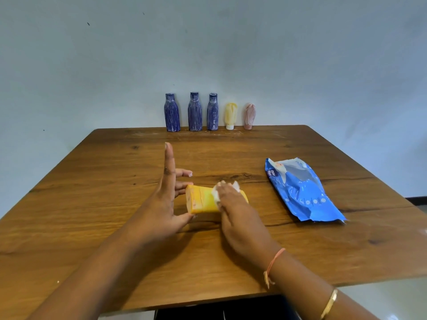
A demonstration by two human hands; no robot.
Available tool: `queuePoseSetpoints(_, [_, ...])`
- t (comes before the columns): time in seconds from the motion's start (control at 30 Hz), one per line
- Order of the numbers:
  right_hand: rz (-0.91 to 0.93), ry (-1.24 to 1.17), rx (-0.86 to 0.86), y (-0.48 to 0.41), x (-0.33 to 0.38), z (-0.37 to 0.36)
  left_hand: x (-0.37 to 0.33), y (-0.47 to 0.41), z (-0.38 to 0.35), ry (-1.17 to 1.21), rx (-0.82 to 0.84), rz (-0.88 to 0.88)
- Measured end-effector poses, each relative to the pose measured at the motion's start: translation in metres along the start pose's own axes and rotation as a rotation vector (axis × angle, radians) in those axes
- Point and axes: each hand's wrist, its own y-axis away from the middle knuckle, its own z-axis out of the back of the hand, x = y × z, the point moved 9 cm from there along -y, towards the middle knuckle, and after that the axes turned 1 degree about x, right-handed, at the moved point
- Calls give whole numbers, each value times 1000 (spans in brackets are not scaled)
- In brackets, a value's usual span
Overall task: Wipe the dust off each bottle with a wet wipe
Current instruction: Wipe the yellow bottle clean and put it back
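Both bare forearms reach in over the near edge of the bench [92, 204]. The left hand [161, 204] pinches the yellow bottle [203, 200] at its base end between thumb and lower fingers, with the index finger straight up. The right hand [238, 211], fingers curled, presses a white wet wipe [215, 195] onto the bottle.

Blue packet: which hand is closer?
Right. The right hand holds a wipe on the yellow bottle, nearer the packet; the left hand grips the bottle's other end.
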Motion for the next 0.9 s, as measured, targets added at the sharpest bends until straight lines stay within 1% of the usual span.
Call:
queuePoseSetpoints(0.1, [129, -19, 66, 4, 38, -7, -6, 2, -4, -27, 41, -36])
queuePoseSetpoints(0.2, [174, -17, 19, -6, 48, -4, -14, 8, -6, -133, 60, -113])
queuePoseSetpoints(0.27, [120, 1, -17, -14, 34, 0, -17, 11, -5, -223, 65, -162])
queuePoseSetpoints(0.37, [-49, 54, 47, -19, -6, 3, -16, 13, -4, -327, 79, -174])
queuePoseSetpoints(0.5, [-38, 8, 73, -12, -22, 5, -9, 12, -13, -382, 164, -81])
queuePoseSetpoints(0.57, [-29, 26, 86, -6, -23, 1, -6, 7, -15, -377, 173, -33])
queuePoseSetpoints(0.77, [-30, 133, 133, 4, -15, -8, 17, -2, -14, -331, 218, 222])
queuePoseSetpoints(0.83, [-24, 190, 127, 4, -13, -7, 25, -3, -12, -229, 212, 311])
queuePoseSetpoints(0.9, [-28, 226, 119, 4, -13, -4, 34, -1, -8, -32, 163, 407])
